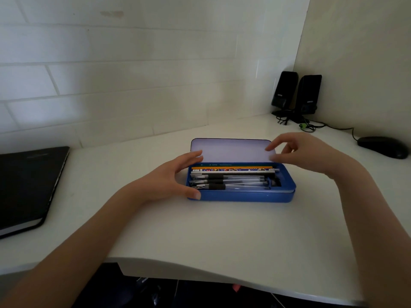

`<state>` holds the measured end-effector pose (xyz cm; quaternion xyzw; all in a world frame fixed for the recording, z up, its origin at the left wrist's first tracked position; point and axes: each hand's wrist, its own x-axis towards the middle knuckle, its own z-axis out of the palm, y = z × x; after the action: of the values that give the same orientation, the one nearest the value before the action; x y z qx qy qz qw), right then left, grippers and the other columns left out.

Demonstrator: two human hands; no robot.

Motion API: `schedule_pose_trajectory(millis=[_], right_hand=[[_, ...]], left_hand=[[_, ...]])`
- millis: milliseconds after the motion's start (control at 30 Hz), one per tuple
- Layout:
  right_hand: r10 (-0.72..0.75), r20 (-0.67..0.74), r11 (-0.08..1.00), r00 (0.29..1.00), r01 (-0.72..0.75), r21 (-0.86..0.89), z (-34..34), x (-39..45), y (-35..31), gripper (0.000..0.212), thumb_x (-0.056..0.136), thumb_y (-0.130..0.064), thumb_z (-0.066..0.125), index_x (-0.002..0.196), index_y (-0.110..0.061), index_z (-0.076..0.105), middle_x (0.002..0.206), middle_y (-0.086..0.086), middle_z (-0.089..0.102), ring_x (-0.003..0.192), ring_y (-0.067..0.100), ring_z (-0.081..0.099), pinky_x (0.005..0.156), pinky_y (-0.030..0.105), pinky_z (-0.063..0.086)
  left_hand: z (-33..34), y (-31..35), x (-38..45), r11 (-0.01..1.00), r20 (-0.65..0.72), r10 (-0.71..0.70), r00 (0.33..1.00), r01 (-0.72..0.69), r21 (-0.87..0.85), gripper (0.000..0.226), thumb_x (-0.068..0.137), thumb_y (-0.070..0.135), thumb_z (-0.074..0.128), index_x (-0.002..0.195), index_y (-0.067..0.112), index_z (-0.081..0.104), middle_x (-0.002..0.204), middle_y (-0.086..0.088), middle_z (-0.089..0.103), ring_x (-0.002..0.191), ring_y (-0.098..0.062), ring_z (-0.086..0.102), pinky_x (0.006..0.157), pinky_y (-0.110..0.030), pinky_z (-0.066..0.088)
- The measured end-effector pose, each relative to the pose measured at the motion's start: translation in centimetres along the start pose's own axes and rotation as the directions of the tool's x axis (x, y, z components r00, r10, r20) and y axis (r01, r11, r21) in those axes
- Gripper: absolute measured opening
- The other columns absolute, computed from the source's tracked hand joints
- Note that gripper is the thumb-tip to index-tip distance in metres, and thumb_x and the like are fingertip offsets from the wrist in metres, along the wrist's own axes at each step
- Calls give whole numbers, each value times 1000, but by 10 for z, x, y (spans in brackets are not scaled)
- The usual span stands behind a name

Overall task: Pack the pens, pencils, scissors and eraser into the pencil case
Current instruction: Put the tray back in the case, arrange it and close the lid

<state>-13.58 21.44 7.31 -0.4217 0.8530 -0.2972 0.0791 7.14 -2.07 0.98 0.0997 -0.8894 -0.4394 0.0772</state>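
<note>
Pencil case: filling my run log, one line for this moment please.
pencil case open, pens inside | left hand at its left end | right hand at lid | both empty

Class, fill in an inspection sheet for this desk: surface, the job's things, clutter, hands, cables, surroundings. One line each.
Surface: white desk, curved front edge.
Job's things: blue pencil case open, lid raised; pens and pencils lie lengthwise inside. Scissors and eraser: cannot tell.
Clutter: black notebook on the left; black mouse far right.
Hands: left hand open at the case's left end, thumb on its front corner; right hand open by the lid's right corner, holding nothing.
Cables: mouse cable and speaker wires in the back corner.
Surroundings: white tiled wall; two black speakers.
</note>
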Motion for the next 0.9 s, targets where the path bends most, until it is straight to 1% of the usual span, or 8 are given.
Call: schedule_pose_trajectory(millis=[133, 200, 267, 333, 467, 633, 833, 900], right_hand=[[-212, -9, 973, 977, 212, 87, 18, -1, -26, 3, 80, -26, 72, 82, -26, 73, 77, 7, 69, 62, 16, 57, 66, 25, 47], [-285, 11, 955, 958, 283, 87, 30, -1, -37, 4, 79, -25, 73, 82, -25, 76, 78, 2, 72, 67, 15, 61, 64, 15, 46], [-327, 14, 944, 945, 326, 61, 42, 0, -45, 5, 80, -21, 73, 82, -23, 77, 77, -1, 72, 63, 9, 57, 61, 12, 43], [-330, 10, 943, 944, 330, 38, 52, 2, -46, 5, 80, -19, 73, 81, -22, 77, 75, -4, 69, 62, 9, 54, 60, 14, 42], [-268, 43, 963, 963, 269, -16, 61, 5, -41, 8, 81, -17, 71, 77, -23, 74, 74, -9, 65, 61, 9, 52, 66, 29, 48], [-258, 79, 964, 963, 262, -36, 60, 4, -42, 10, 80, -17, 72, 75, -26, 70, 79, -7, 67, 65, 7, 54, 69, 31, 51], [-236, 124, 958, 964, 252, -137, 55, 3, -44, 12, 84, -19, 68, 79, -28, 73, 73, -18, 60, 62, 0, 51, 60, 11, 37], [-212, 127, 961, 969, 230, -151, 52, 2, -45, 12, 83, -20, 68, 77, -29, 74, 72, -19, 60, 62, 1, 53, 58, 11, 37]], left_hand=[[-5, -2, 2, 999, 41, -7, 999, 9, -54, 98, 50, 44, 81, 135, 46, 32, 142, 25, 41, 132, 13, 32, 114, -24, 27], [-8, -3, 2, 996, 70, -7, 998, 13, -85, 97, 49, 48, 84, 132, 48, 35, 140, 27, 42, 132, 11, 33, 113, -26, 28], [-8, -4, 2, 997, 74, -3, 997, 8, -79, 95, 48, 51, 85, 129, 51, 36, 139, 28, 43, 132, 10, 33, 113, -26, 29], [-8, -4, 3, 997, 71, -2, 997, 7, -72, 89, 51, 46, 82, 127, 53, 36, 139, 28, 43, 132, 10, 34, 113, -25, 30], [-8, -4, 4, 1000, 98, -1, 995, 3, -25, 90, 51, 44, 81, 126, 57, 34, 141, 28, 39, 135, 6, 30, 115, -24, 25], [-7, -3, 4, 1000, 99, -4, 995, 4, -6, 89, 51, 45, 82, 125, 57, 36, 139, 29, 40, 134, 6, 32, 117, -29, 24], [-8, -5, 4, 1000, 90, -11, 996, 13, -19, 88, 51, 44, 83, 127, 55, 40, 138, 22, 46, 134, -2, 36, 117, -36, 26], [-7, -3, 3, 999, 95, -8, 995, 11, -31, 85, 51, 42, 82, 125, 56, 42, 137, 21, 47, 133, -2, 37, 117, -35, 27]])
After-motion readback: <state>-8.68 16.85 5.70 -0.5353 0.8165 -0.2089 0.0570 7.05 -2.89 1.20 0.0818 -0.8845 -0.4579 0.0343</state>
